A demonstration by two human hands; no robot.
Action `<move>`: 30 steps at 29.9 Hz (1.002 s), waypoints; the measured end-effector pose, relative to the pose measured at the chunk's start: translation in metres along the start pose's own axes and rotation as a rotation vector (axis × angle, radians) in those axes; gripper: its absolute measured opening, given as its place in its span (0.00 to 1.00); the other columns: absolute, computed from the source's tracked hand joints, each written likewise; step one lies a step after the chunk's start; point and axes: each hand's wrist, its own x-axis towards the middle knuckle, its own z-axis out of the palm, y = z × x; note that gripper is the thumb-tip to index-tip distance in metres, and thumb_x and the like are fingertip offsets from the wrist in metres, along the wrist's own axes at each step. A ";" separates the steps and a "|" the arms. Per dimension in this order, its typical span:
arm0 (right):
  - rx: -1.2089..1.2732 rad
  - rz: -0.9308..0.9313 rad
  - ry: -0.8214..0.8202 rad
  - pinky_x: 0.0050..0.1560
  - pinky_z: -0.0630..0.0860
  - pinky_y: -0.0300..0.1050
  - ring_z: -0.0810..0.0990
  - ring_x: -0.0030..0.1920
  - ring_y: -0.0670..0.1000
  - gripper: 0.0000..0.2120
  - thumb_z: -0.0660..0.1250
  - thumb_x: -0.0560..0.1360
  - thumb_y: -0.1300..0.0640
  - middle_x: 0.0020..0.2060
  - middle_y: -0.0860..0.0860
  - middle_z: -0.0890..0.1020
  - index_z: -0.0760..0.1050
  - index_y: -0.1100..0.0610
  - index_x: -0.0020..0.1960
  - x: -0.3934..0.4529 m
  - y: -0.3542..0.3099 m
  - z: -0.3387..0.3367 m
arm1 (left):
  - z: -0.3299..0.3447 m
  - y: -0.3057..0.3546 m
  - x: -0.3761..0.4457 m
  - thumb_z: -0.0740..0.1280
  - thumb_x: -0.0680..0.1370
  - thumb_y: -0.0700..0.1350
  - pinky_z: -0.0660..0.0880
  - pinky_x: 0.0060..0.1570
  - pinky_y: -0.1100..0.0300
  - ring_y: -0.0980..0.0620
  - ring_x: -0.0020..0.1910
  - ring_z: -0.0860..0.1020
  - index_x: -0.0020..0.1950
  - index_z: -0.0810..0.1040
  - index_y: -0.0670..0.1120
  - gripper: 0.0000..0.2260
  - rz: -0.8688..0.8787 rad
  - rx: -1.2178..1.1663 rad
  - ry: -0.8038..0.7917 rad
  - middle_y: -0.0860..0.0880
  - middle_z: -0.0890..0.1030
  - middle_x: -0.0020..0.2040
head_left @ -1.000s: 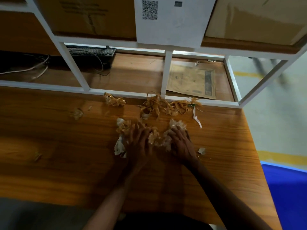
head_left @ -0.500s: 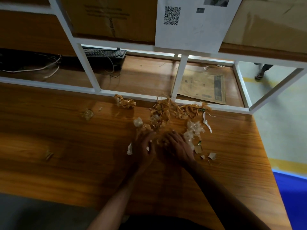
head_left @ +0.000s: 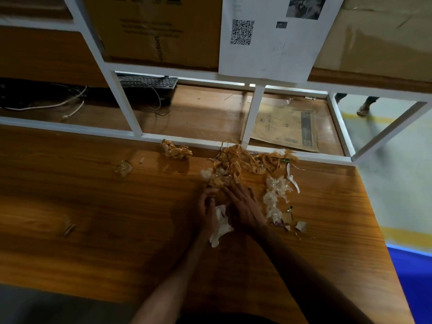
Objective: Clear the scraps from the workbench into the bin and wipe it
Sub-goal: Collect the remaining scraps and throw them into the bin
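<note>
Brown tape scraps [head_left: 243, 163] lie heaped against the white frame rail at the back of the wooden workbench [head_left: 93, 218]. Clear crumpled plastic [head_left: 275, 195] trails to the right of my hands. A smaller tape wad [head_left: 176, 149] sits to the left, and a little scrap [head_left: 122, 168] lies farther left. My left hand [head_left: 207, 212] is curled around a crumpled white scrap [head_left: 221, 226]. My right hand [head_left: 245, 208] lies flat beside it with its fingers spread, touching the pile's near edge.
A blue bin [head_left: 411, 272] shows at the right edge, below the bench. Small paper bits [head_left: 300, 225] lie right of my right hand, a sliver [head_left: 69, 228] at the left. Behind the white frame [head_left: 131, 108] are a keyboard [head_left: 147, 83], cables and a brown envelope [head_left: 285, 127].
My hands have drawn back toward me from the pile. The left hand has closed around a white scrap, and clear plastic is now left lying to the right.
</note>
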 end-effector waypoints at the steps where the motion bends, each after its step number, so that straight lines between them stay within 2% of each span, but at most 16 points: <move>1: -0.011 0.004 0.032 0.80 0.48 0.68 0.46 0.81 0.53 0.28 0.57 0.83 0.47 0.82 0.52 0.58 0.59 0.51 0.82 -0.002 0.003 -0.002 | -0.004 -0.003 0.007 0.61 0.77 0.38 0.77 0.52 0.57 0.58 0.52 0.80 0.55 0.79 0.46 0.11 -0.028 -0.029 0.043 0.49 0.82 0.53; 4: -0.024 0.056 0.140 0.77 0.53 0.71 0.61 0.79 0.61 0.27 0.53 0.79 0.43 0.76 0.57 0.70 0.73 0.54 0.72 -0.005 0.004 -0.012 | -0.015 -0.005 0.033 0.63 0.78 0.40 0.75 0.47 0.60 0.55 0.51 0.79 0.58 0.79 0.45 0.10 -0.037 0.023 0.094 0.51 0.81 0.53; 6: -0.071 0.094 0.192 0.75 0.59 0.71 0.70 0.74 0.63 0.26 0.55 0.78 0.43 0.71 0.59 0.74 0.74 0.54 0.69 0.000 0.001 -0.015 | -0.018 -0.003 0.055 0.66 0.79 0.37 0.74 0.49 0.61 0.50 0.56 0.79 0.63 0.78 0.43 0.12 -0.057 0.141 0.079 0.49 0.79 0.58; 7: -0.088 0.103 0.217 0.74 0.62 0.71 0.72 0.71 0.63 0.26 0.57 0.77 0.43 0.69 0.60 0.74 0.73 0.55 0.69 0.005 -0.001 -0.017 | -0.018 -0.002 0.069 0.67 0.79 0.36 0.73 0.53 0.61 0.47 0.61 0.77 0.65 0.77 0.44 0.15 -0.082 0.218 0.061 0.49 0.78 0.62; 10: -0.116 0.074 0.203 0.72 0.65 0.70 0.71 0.69 0.62 0.33 0.66 0.71 0.43 0.69 0.61 0.73 0.70 0.58 0.72 0.024 -0.011 -0.022 | -0.019 0.002 0.106 0.69 0.77 0.38 0.70 0.67 0.48 0.44 0.72 0.67 0.70 0.74 0.48 0.21 -0.084 0.467 -0.006 0.45 0.70 0.72; 12: -0.069 0.023 0.203 0.70 0.69 0.70 0.71 0.68 0.61 0.34 0.70 0.70 0.43 0.68 0.61 0.73 0.69 0.58 0.71 0.035 -0.017 -0.021 | -0.021 0.001 0.126 0.70 0.77 0.42 0.63 0.74 0.39 0.41 0.77 0.59 0.75 0.69 0.50 0.26 -0.062 0.645 -0.075 0.44 0.62 0.78; 15: 0.077 -0.126 0.291 0.66 0.69 0.71 0.72 0.68 0.61 0.25 0.63 0.76 0.45 0.66 0.59 0.74 0.70 0.56 0.68 0.040 -0.022 -0.019 | -0.025 0.002 0.151 0.68 0.79 0.49 0.49 0.78 0.41 0.38 0.81 0.45 0.82 0.57 0.51 0.34 -0.096 0.871 -0.187 0.43 0.47 0.83; 17: 0.081 -0.245 0.211 0.73 0.59 0.75 0.65 0.76 0.61 0.28 0.57 0.80 0.40 0.74 0.58 0.70 0.67 0.54 0.74 0.038 -0.025 -0.017 | -0.029 -0.001 0.164 0.67 0.80 0.51 0.46 0.78 0.41 0.38 0.81 0.42 0.83 0.52 0.53 0.36 -0.145 0.913 -0.231 0.44 0.43 0.83; 19: -0.018 -0.342 0.030 0.77 0.42 0.73 0.50 0.82 0.61 0.37 0.54 0.79 0.30 0.81 0.56 0.58 0.60 0.50 0.80 0.033 -0.024 -0.011 | -0.035 -0.008 0.172 0.68 0.80 0.51 0.46 0.78 0.39 0.37 0.81 0.42 0.83 0.50 0.54 0.37 -0.201 0.914 -0.267 0.45 0.43 0.83; 20: -0.070 -0.396 -0.039 0.76 0.38 0.71 0.45 0.82 0.61 0.40 0.52 0.77 0.26 0.82 0.56 0.55 0.60 0.49 0.80 0.031 -0.022 -0.006 | -0.038 -0.011 0.174 0.68 0.79 0.51 0.46 0.78 0.38 0.37 0.81 0.43 0.83 0.51 0.55 0.37 -0.209 0.914 -0.271 0.45 0.45 0.83; 21: -0.137 -0.454 -0.093 0.74 0.36 0.71 0.44 0.81 0.62 0.43 0.49 0.74 0.23 0.82 0.56 0.53 0.62 0.49 0.79 0.028 -0.017 -0.001 | -0.041 -0.014 0.174 0.69 0.79 0.50 0.48 0.78 0.38 0.37 0.81 0.45 0.83 0.52 0.55 0.37 -0.200 0.921 -0.265 0.45 0.47 0.83; 23: -0.314 -0.536 -0.158 0.75 0.39 0.75 0.48 0.80 0.63 0.45 0.50 0.70 0.20 0.81 0.56 0.55 0.68 0.48 0.77 0.026 -0.005 0.008 | -0.043 -0.017 0.171 0.69 0.79 0.50 0.52 0.77 0.40 0.38 0.80 0.52 0.82 0.56 0.54 0.35 -0.151 0.945 -0.246 0.44 0.52 0.82; 25: -0.412 -0.524 -0.147 0.75 0.46 0.73 0.53 0.78 0.64 0.45 0.61 0.66 0.22 0.80 0.56 0.57 0.70 0.47 0.75 0.025 0.006 0.015 | -0.042 -0.017 0.162 0.69 0.79 0.50 0.58 0.74 0.43 0.39 0.76 0.59 0.80 0.62 0.54 0.31 -0.103 0.936 -0.230 0.43 0.58 0.78; 26: -0.407 -0.488 -0.136 0.75 0.47 0.72 0.52 0.79 0.63 0.46 0.67 0.65 0.25 0.80 0.56 0.56 0.68 0.48 0.76 0.025 0.010 0.016 | -0.040 -0.016 0.155 0.69 0.79 0.50 0.60 0.73 0.44 0.40 0.74 0.62 0.79 0.64 0.54 0.29 -0.086 0.921 -0.225 0.43 0.61 0.77; 28: -0.341 -0.401 -0.082 0.76 0.43 0.74 0.46 0.80 0.62 0.49 0.74 0.65 0.31 0.81 0.55 0.51 0.60 0.49 0.79 0.028 0.016 0.013 | -0.033 -0.013 0.136 0.67 0.80 0.48 0.63 0.71 0.46 0.40 0.73 0.65 0.77 0.68 0.54 0.25 -0.052 0.879 -0.226 0.44 0.64 0.75; 30: -0.292 -0.302 -0.056 0.73 0.41 0.71 0.43 0.80 0.62 0.50 0.77 0.67 0.39 0.81 0.55 0.53 0.54 0.49 0.80 0.031 0.017 0.004 | -0.024 -0.011 0.113 0.66 0.81 0.45 0.65 0.71 0.48 0.42 0.73 0.65 0.77 0.68 0.53 0.24 -0.028 0.848 -0.242 0.45 0.67 0.74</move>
